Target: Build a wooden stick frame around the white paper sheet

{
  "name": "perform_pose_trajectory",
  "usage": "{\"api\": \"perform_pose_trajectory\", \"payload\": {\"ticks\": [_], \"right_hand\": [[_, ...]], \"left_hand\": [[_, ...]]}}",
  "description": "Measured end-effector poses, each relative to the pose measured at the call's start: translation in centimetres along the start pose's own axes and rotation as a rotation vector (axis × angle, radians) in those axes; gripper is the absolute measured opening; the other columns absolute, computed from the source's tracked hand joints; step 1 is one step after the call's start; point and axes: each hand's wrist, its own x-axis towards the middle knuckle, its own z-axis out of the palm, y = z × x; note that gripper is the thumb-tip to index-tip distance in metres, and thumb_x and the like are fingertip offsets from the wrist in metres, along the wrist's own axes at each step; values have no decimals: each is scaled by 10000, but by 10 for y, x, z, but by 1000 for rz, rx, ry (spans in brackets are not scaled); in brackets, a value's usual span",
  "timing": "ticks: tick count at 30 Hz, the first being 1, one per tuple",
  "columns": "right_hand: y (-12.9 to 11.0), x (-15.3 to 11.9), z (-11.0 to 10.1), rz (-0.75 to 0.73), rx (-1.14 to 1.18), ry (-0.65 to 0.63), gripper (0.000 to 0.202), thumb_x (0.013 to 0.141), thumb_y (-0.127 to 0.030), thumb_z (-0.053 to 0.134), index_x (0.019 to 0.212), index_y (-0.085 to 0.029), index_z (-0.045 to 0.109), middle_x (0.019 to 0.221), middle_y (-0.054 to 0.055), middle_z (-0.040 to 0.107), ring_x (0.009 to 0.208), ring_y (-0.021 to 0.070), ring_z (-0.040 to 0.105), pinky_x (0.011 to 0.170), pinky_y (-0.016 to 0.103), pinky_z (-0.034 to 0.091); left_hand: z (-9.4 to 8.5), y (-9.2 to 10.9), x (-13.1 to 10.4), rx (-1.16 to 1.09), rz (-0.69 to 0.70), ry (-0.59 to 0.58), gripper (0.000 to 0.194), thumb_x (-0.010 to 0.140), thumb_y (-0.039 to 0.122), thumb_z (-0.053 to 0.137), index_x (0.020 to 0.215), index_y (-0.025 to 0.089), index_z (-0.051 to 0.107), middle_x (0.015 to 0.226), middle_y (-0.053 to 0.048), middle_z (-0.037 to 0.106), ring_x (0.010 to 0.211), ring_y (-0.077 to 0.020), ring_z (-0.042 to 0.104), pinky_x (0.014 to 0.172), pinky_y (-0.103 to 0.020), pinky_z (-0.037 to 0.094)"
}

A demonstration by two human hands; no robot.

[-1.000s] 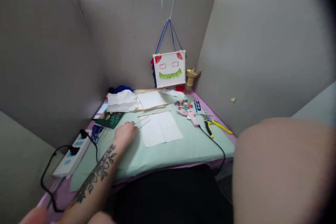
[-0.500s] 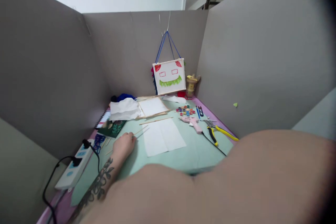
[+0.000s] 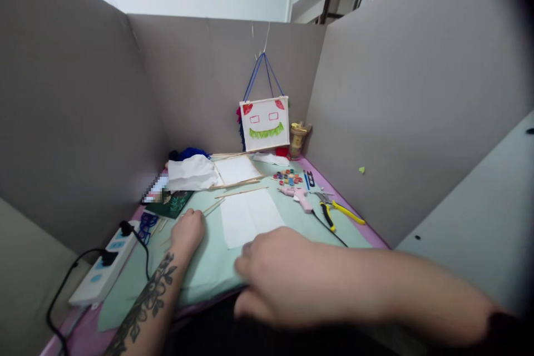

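My left hand (image 3: 188, 231) rests on the green table cover, its fingers closed on a thin wooden stick (image 3: 214, 207) that sticks out to the upper right. Beside it lies a creased white paper sheet (image 3: 252, 217), with another thin stick (image 3: 242, 192) across its top edge. Over the near side of the table hangs my right hand (image 3: 275, 275), slightly blurred, thumb and fingers apart and nothing visible between them. It covers the paper's near right corner. Farther back is a stick frame with white paper (image 3: 237, 170), partly under a crumpled white cloth (image 3: 192, 172).
A pink glue gun (image 3: 298, 198), yellow-handled pliers (image 3: 327, 214) and small paint pots (image 3: 287, 177) lie to the right. A power strip (image 3: 104, 267) with black cables stands left. A decorated hanging (image 3: 265, 122) hangs before the grey back panel (image 3: 187, 83); grey panels flank the table.
My right arm has dropped from close in front of the camera, and my right hand now shows above the table's near edge. The view has shifted slightly; my left hand still holds the stick.
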Motion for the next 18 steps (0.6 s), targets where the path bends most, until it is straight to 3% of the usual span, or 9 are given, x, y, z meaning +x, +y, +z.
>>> {"api": "perform_pose_trajectory", "payload": {"ticks": [2,3,5,8,12,15,18], "right_hand": [[45,1,15,300,-131,-168,326,798,-452,598,851,-144,691,818,137,702,742,266,654,612,324,449],[71,0,26,486,-173,-167,306,811,-414,590,884,-133,686,884,156,699,806,281,652,642,330,453],[121,-3,51,776,-211,-66,300,845,-354,543,985,-113,654,1005,184,668,941,295,622,711,342,451],[183,-11,81,1030,-230,139,368,855,-340,526,1131,-98,555,1132,198,604,1069,307,556,801,358,423],[223,-13,99,1131,-135,135,383,823,-301,571,1131,-82,511,1067,203,623,1009,310,583,775,348,415],[231,-8,106,1148,-55,128,346,837,-258,533,1140,-95,494,1011,185,644,923,282,618,721,328,418],[230,-5,113,1164,-26,191,347,865,-214,465,1187,-86,456,1088,197,612,962,263,607,747,312,411]], "left_hand": [[2,-3,1,-17,5,14,338,835,63,308,926,122,629,949,-143,606,897,-261,609,689,-322,437],[3,-4,1,-25,5,22,350,820,43,311,936,121,632,948,-143,602,899,-264,606,694,-325,438],[6,-5,2,-30,10,43,376,804,24,311,960,123,638,941,-141,597,903,-270,599,701,-332,441],[9,-3,3,-48,20,101,387,825,57,322,1042,134,632,962,-133,599,920,-270,589,719,-335,448],[8,0,2,-122,8,229,387,877,152,333,1177,169,576,1073,-102,598,961,-227,577,807,-307,448],[8,1,1,-153,28,235,369,893,183,324,1163,188,577,1085,-78,604,971,-202,577,843,-280,438],[11,0,2,-167,89,216,357,901,206,318,1135,202,587,1064,-68,609,968,-197,581,827,-271,443]]}}
